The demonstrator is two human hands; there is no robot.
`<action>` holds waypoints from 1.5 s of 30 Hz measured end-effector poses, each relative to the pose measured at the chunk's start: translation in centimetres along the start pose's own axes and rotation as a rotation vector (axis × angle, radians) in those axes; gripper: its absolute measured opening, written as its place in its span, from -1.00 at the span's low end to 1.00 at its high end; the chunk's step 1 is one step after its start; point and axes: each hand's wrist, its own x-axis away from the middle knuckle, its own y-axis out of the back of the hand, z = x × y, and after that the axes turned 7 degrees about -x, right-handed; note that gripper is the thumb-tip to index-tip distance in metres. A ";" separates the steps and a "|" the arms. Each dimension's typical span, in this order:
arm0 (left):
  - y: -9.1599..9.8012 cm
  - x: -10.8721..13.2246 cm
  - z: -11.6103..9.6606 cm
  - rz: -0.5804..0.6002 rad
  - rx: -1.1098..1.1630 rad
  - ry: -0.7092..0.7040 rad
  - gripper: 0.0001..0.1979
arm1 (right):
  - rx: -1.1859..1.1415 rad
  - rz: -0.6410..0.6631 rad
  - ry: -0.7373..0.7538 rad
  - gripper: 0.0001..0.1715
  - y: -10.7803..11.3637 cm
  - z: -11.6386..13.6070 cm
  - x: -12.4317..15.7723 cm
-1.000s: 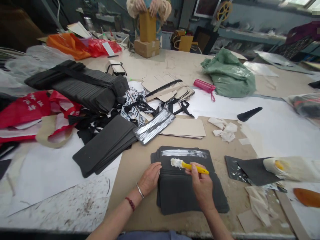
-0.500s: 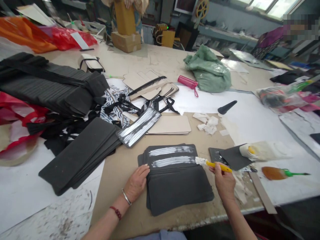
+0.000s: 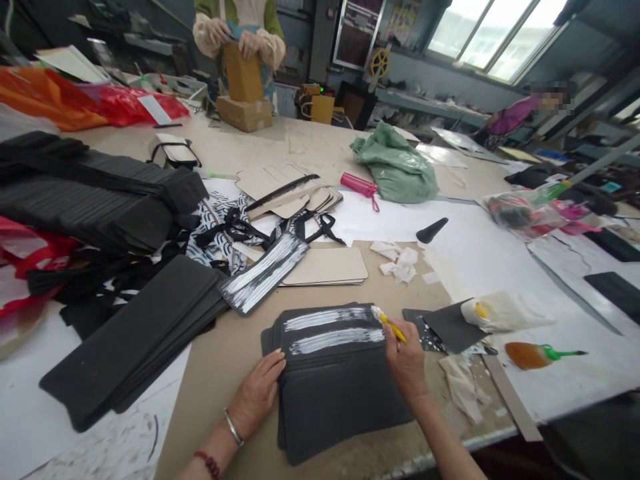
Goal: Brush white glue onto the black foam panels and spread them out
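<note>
Black rounded-corner panels (image 3: 340, 397) | streaky white paste (image 3: 336, 341) | yellow-handled brush (image 3: 391, 325) in right fingers (image 3: 392, 345)

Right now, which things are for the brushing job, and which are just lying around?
In use:
yellow-handled brush, in the right hand
white-streaked black panel, by the left hand

Seemingly just lying about:
pink cylinder
green plastic bag
crumpled white scraps
</note>
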 end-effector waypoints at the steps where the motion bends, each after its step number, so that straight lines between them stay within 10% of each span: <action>1: 0.0 0.0 0.0 0.000 -0.011 -0.007 -0.53 | 0.010 0.004 0.005 -0.68 -0.5 -0.3 -0.4; 7: 0.1 -0.2 0.2 0.002 -0.032 -0.040 -0.53 | -0.128 0.256 0.095 -0.72 -2.2 1.1 0.4; 12: 0.2 0.1 -0.2 0.068 -0.027 0.008 -0.50 | -0.027 0.136 0.071 -0.71 -2.1 0.7 0.2; 17: 0.8 0.3 -0.8 0.137 -0.003 0.082 -0.53 | -0.268 0.294 0.074 -0.76 -3.9 5.0 1.1; 24: 1.1 0.2 -0.7 0.166 0.028 0.098 -0.59 | -0.568 0.351 -0.379 -0.67 -6.5 8.4 3.3; 31: 0.9 0.2 -0.8 0.124 -0.020 0.076 -0.61 | -0.341 0.276 -0.170 -0.66 -6.6 9.1 1.0; 37: 1.0 -0.7 -1.3 0.189 -0.024 0.118 -0.67 | -0.464 0.233 -0.420 -0.45 -10.3 8.9 -1.5; 45: 0.8 -0.8 -1.7 0.151 -0.059 0.126 -0.69 | -0.453 0.194 -0.399 -0.47 -10.4 9.2 -1.8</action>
